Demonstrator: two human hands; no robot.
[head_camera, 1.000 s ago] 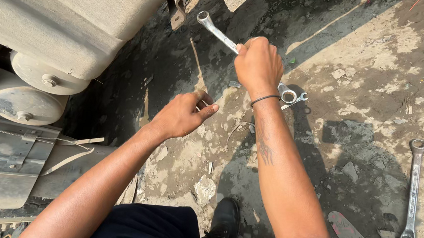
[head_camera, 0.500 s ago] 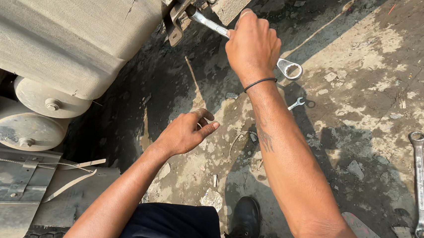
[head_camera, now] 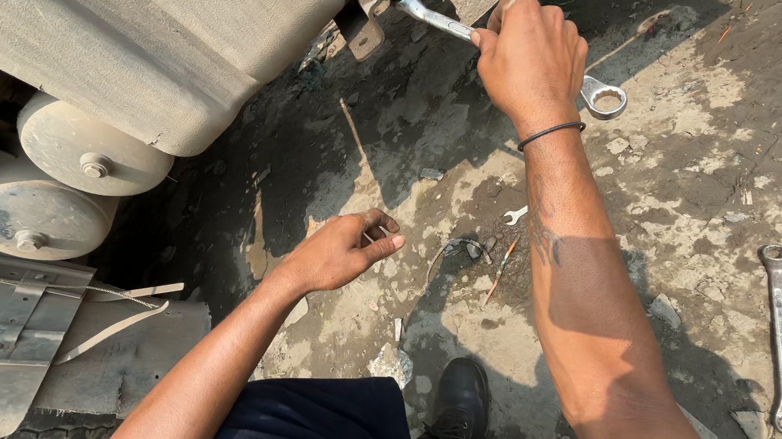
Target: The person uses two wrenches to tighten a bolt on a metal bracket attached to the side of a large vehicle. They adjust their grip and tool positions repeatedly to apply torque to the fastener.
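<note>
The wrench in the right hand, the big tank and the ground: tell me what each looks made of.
Wrench in the right hand: bright, polished steel by its silvery glint, like the spare wrench lying on the ground. Tank: probably painted or dust-coated metal, matt beige with scuffs; its exact material is unclear. Ground: seemingly concrete or packed earth, pale, cracked and darkened by oily stains.

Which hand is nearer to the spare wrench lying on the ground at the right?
Right. The right hand, gripping another wrench up at the bracket, is above and left of the spare wrench. The left hand is farther left, beyond the right forearm.
</note>
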